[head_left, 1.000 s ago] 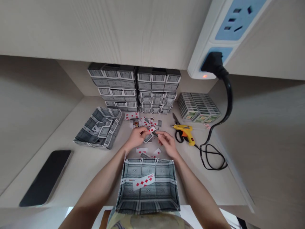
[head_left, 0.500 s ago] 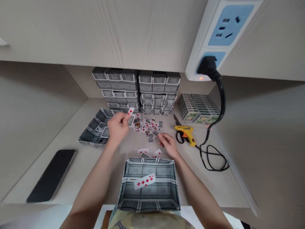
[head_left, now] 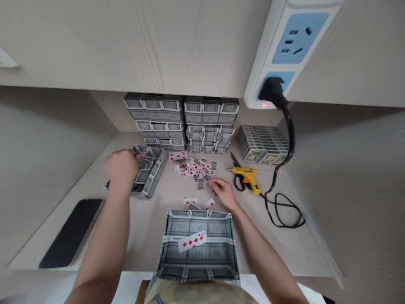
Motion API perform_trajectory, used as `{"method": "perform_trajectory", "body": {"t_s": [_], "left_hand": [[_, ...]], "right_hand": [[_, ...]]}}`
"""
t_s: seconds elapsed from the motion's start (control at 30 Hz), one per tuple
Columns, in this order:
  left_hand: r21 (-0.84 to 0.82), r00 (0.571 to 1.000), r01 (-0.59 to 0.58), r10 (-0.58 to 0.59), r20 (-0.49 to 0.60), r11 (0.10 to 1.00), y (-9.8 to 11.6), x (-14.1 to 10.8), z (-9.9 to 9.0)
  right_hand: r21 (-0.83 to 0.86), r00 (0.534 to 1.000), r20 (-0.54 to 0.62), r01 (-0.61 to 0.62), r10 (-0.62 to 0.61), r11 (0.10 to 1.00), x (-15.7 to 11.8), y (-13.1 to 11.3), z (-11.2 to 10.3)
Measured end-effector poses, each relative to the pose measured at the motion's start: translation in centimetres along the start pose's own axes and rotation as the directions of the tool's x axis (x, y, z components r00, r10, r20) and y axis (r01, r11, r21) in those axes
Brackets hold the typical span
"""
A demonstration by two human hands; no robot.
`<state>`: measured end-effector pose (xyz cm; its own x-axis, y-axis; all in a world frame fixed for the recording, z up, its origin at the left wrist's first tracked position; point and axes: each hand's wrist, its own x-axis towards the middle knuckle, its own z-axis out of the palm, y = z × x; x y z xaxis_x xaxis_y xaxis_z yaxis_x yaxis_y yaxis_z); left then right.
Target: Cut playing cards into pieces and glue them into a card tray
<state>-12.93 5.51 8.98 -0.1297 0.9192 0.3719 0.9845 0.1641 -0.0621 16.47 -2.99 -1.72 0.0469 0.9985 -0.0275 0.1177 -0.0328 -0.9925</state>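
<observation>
My left hand [head_left: 123, 166] is closed over the card-covered box [head_left: 155, 173] at the left; a small piece with a red mark shows at its fingertips. Folded card pieces lie inside that box. On the tabletop, my right hand [head_left: 222, 191] has its fingers pressed together at the right edge of a pile of cut playing cards [head_left: 194, 168]; whatever they pinch is too small to name. Nearest my body stands another card-covered box [head_left: 234, 249], open at the top, with a strip of red diamonds [head_left: 192, 241] inside. A few card pieces [head_left: 190, 200] lie just beyond it.
Stacked card-covered boxes [head_left: 210, 112] stand at the back, with packs of cards [head_left: 264, 143] to their right. A yellow glue gun [head_left: 248, 177] lies over black scissors [head_left: 238, 182], its cable looping right. A phone [head_left: 71, 232] lies left. A power strip [head_left: 284, 50] hangs above.
My left hand has moved left from beside the card pile to above the left box, taking the card pieces it held. My right hand has shifted only slightly left.
</observation>
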Motion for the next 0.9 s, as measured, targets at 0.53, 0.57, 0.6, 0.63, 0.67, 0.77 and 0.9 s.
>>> {"method": "perform_trajectory", "body": {"t_s": [0.53, 0.57, 0.6, 0.63, 0.67, 0.77, 0.9], "left_hand": [[-0.269, 0.782, -0.594, 0.623, 0.029, 0.758, 9.9, -2.3, 2.4], [-0.274, 0.778, -0.595, 0.627, 0.038, 0.755, 10.1, -2.4, 2.8], [-0.285, 0.775, -0.595, 0.630, 0.044, 0.751, 10.2, -2.4, 3.1], [-0.306, 0.777, -0.589, 0.628, 0.043, 0.748, 10.2, -2.4, 3.2], [-0.342, 0.784, -0.573, 0.620, 0.035, 0.745, 10.2, -2.3, 3.4], [-0.546, 0.852, -0.444, 0.524, -0.010, 0.711, 10.2, -2.3, 3.5], [-0.893, 0.921, -0.124, 0.385, 0.059, 0.433, 10.6, -2.9, 4.0]], "right_hand": [[-0.495, 0.809, -0.419, 0.177, -0.412, 0.850, -0.6, -0.7, -2.7], [-0.582, 0.750, -0.474, 0.126, -0.461, 0.803, -0.6, -0.8, -3.5], [-0.649, 0.701, -0.515, 0.056, -0.493, 0.759, -0.5, -0.8, -4.4], [-0.691, 0.657, -0.557, -0.027, -0.508, 0.722, -0.4, -0.8, -5.3], [-0.724, 0.632, -0.579, -0.108, -0.515, 0.681, -0.4, -0.7, -6.1], [-0.741, 0.597, -0.636, -0.296, -0.489, 0.602, -0.3, 0.1, -7.6], [-0.744, 0.659, -0.624, -0.335, -0.420, 0.579, -0.4, 1.4, -8.3]]}}
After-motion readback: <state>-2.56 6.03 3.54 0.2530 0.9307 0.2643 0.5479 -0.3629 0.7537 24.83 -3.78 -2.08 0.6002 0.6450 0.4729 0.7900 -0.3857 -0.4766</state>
